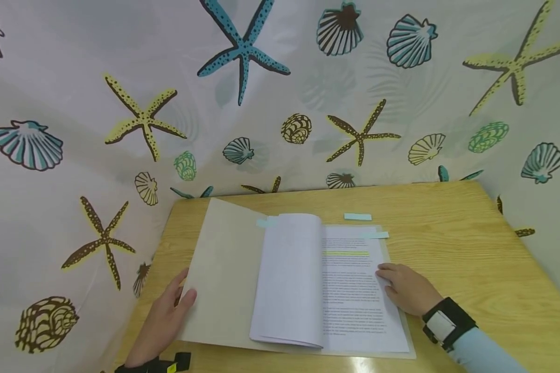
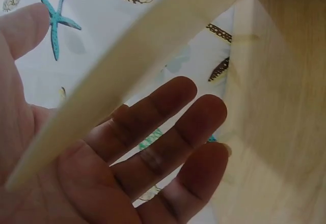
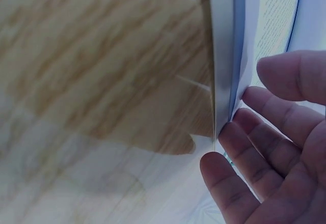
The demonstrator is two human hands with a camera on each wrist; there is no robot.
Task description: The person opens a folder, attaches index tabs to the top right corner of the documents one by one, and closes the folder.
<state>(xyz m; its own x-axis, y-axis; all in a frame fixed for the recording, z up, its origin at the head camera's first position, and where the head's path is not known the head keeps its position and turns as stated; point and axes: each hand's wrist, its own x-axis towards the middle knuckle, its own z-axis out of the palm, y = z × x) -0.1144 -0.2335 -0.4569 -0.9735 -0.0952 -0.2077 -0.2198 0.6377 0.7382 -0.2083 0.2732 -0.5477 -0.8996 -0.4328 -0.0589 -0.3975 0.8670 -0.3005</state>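
Note:
A cream paper folder (image 1: 231, 280) lies opened on the wooden table, its left cover raised at a slant. Inside, several sheets are turned over to the left as a blank white page (image 1: 287, 280). To their right is a printed page (image 1: 352, 295) with one line marked in yellow. My left hand (image 1: 168, 311) is at the cover's outer edge, thumb on the inner side and fingers behind; in the left wrist view the cover (image 2: 117, 71) meets the palm between spread, nearly straight fingers. My right hand (image 1: 408, 287) touches the right edge of the pages with its fingertips, thumb apart.
A pale blue strip (image 1: 357, 216) lies on the table (image 1: 471, 248) beyond the folder. Similar strips show at the top right of the printed page (image 1: 375, 234) and at the top left of the turned sheets. A curtain (image 1: 280, 93) with starfish and shells hangs around the table.

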